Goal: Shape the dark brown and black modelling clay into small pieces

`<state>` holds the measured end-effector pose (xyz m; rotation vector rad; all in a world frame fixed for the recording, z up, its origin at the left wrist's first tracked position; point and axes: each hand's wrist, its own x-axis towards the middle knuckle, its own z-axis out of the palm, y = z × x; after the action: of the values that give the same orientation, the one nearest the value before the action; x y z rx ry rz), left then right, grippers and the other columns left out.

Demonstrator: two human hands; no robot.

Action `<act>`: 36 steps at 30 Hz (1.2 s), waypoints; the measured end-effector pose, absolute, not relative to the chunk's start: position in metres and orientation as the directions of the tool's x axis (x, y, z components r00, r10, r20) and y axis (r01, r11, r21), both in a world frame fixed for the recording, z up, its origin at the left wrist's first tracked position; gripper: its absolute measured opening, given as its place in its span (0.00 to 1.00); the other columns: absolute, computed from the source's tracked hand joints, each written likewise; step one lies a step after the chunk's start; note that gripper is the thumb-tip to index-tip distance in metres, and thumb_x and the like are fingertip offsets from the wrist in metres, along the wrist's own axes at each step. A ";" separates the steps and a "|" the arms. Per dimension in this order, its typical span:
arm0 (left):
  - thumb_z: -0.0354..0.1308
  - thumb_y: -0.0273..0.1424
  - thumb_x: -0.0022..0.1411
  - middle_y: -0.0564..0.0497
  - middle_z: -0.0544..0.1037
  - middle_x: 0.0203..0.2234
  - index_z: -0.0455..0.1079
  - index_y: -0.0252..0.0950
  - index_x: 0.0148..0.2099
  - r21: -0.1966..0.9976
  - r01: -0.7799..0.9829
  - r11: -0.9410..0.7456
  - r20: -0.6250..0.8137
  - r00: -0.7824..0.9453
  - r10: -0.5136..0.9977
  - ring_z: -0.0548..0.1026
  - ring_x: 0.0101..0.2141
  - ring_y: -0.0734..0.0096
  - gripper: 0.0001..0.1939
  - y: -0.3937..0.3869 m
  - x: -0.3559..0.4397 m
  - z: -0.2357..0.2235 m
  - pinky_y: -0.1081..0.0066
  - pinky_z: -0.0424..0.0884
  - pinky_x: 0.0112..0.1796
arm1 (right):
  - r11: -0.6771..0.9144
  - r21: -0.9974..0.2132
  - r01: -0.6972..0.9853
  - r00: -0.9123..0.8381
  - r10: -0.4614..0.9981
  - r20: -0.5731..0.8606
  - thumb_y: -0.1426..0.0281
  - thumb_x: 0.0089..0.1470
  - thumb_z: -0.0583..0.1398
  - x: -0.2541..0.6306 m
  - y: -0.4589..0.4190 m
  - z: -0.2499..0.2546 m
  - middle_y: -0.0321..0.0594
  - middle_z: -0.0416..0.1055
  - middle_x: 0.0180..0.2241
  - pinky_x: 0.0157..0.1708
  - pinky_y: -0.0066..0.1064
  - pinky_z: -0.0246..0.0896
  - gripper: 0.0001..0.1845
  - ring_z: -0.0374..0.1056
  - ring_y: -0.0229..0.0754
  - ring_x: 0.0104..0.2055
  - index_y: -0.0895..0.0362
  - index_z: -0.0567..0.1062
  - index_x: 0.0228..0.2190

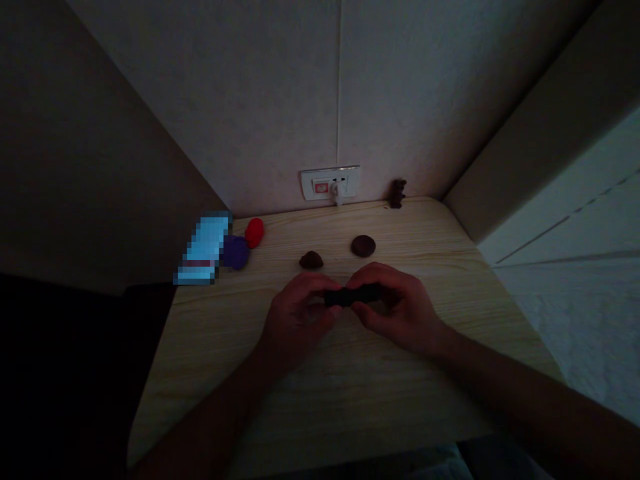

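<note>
Between both hands, above the middle of the wooden tabletop, is a short black bar point(345, 297) lying roughly level. My left hand point(295, 317) pinches its left end between thumb and fingers. Fingers and thumb of my right hand point(403, 307) close around its right part and hide that end. Just beyond my left fingertips lies a dark brown lump point(311, 261). A flattened brown disc point(363, 246) rests beyond my right fingers. The light is dim, so the bar's material is hard to make out.
Purple point(236, 253) and red point(255, 232) lumps sit at the back left, beside a bright pixelated rectangle point(204, 248). A small dark brown figure point(398, 194) stands at the back right. A socket plate point(306, 186) with a plug is on the wall behind the table point(430, 240).
</note>
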<state>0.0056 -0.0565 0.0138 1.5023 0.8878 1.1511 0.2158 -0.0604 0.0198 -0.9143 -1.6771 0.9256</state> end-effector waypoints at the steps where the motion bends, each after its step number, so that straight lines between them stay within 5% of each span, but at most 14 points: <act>1: 0.68 0.26 0.59 0.49 0.78 0.41 0.79 0.41 0.46 0.973 -0.012 -0.229 0.223 0.287 0.932 0.80 0.43 0.67 0.12 -0.057 0.005 0.014 0.72 0.80 0.41 | 0.420 -0.897 0.136 -0.255 0.890 0.378 0.76 0.52 0.67 0.216 -0.060 0.020 0.40 0.77 0.38 0.41 0.35 0.70 0.13 0.74 0.43 0.40 0.53 0.79 0.42; 15: 0.70 0.26 0.58 0.48 0.83 0.37 0.81 0.37 0.43 0.862 0.198 -0.467 0.415 0.257 0.873 0.83 0.37 0.68 0.10 -0.058 0.001 0.018 0.73 0.84 0.37 | 0.357 -0.928 0.110 -0.256 0.912 0.321 0.74 0.52 0.68 0.216 -0.059 0.021 0.40 0.77 0.36 0.38 0.32 0.70 0.11 0.74 0.41 0.37 0.55 0.80 0.39; 22: 0.71 0.26 0.58 0.49 0.85 0.35 0.81 0.37 0.41 0.859 0.231 -0.457 0.405 0.240 0.882 0.83 0.35 0.70 0.07 -0.058 0.002 0.017 0.76 0.83 0.35 | 0.356 -0.925 0.132 -0.260 0.913 0.314 0.75 0.51 0.68 0.215 -0.059 0.022 0.40 0.77 0.35 0.37 0.31 0.70 0.11 0.74 0.40 0.37 0.55 0.80 0.39; 30: 0.67 0.23 0.61 0.46 0.84 0.40 0.81 0.35 0.47 0.652 0.333 -0.681 0.573 0.372 0.730 0.83 0.40 0.69 0.11 -0.055 0.001 0.019 0.71 0.80 0.44 | 0.279 -0.950 0.137 -0.274 0.933 0.234 0.74 0.51 0.67 0.215 -0.060 0.021 0.39 0.77 0.34 0.36 0.31 0.69 0.10 0.73 0.40 0.35 0.56 0.79 0.38; 36: 0.67 0.24 0.62 0.47 0.85 0.37 0.81 0.35 0.44 0.634 0.340 -0.695 0.590 0.370 0.718 0.83 0.37 0.70 0.07 -0.056 0.001 0.021 0.73 0.80 0.41 | 0.163 -0.982 0.092 -0.262 0.956 0.134 0.71 0.50 0.69 0.213 -0.059 0.022 0.38 0.79 0.31 0.33 0.29 0.70 0.08 0.74 0.38 0.32 0.56 0.81 0.36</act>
<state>0.0006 -0.0555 0.0212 2.2288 0.9189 1.2633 0.2131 -0.0593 0.0217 -1.0435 -1.5493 1.2231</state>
